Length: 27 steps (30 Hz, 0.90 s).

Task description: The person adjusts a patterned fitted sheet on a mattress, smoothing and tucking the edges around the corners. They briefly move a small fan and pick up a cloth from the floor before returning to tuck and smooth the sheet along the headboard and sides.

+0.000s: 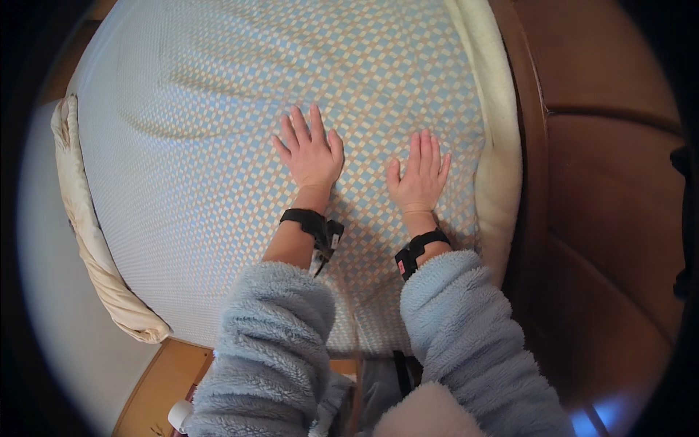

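Hands [312, 162] flat on chkd sheet [211, 189], brn panels [608, 197] R.

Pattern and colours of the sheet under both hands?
The sheet has a small check in pale blue, cream and tan, seen best in the head view.

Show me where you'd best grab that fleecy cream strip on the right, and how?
I'd pinch the fleecy cream strip around mid-length, probably coming from the left with the right hand: its thick, soft-looking band shows beside the patterned cloth, while brown panelling crowds its right side.
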{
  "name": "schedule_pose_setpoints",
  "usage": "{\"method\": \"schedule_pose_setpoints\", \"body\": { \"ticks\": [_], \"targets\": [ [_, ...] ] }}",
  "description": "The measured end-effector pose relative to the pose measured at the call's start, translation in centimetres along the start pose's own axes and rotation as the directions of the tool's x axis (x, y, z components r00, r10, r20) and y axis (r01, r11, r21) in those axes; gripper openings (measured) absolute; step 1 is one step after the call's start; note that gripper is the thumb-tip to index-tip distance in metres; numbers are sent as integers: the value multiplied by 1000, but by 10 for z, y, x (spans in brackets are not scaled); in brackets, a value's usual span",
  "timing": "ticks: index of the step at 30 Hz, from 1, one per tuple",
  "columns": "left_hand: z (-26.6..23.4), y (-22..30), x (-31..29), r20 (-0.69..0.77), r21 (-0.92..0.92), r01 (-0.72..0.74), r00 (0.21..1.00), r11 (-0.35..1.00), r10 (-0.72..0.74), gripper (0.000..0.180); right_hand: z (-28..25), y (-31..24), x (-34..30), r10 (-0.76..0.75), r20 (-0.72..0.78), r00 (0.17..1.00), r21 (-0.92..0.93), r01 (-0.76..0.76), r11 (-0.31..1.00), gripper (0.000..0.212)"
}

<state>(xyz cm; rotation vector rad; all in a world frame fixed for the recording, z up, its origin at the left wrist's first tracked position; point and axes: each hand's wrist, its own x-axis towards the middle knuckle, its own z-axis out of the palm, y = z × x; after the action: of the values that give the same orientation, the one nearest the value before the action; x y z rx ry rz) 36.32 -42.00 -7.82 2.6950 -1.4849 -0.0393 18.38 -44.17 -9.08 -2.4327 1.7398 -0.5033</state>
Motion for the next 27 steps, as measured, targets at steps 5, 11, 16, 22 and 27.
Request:
{"method": "schedule_pose_setpoints", "body": {
  "ticks": [5, 11, 16, 22, 27],
  "targets": [
    [7, -1, 34, -127, -31, -217, 969, 976, 211, 60, -2, 3, 0, 16, 33, 999, 34, -17, 999, 56],
    [15, 3, 46, -200, -74, -204, 962, 976, 186, 59, -37, -6, 14, 52, 73, 996, 195, -66, 978, 48],
    [14, 4, 47, -202, -72, -210, 960, 975, 192, 57, -128, 37, 28, 121, -201, 972, 297, -58, 953, 41],
    [11, 3, 46, -188, -101, -226, 961, 969, 205, 58, -135, 59, 60, 577, 122, 807, 188, -590, 785, 51],
    [10, 2, 45, -168, -104, -233, 962, 967, 214, 59, -111, 93, 114, 616, 615, 491, 381, -870, 314, 62]
  ]
}}
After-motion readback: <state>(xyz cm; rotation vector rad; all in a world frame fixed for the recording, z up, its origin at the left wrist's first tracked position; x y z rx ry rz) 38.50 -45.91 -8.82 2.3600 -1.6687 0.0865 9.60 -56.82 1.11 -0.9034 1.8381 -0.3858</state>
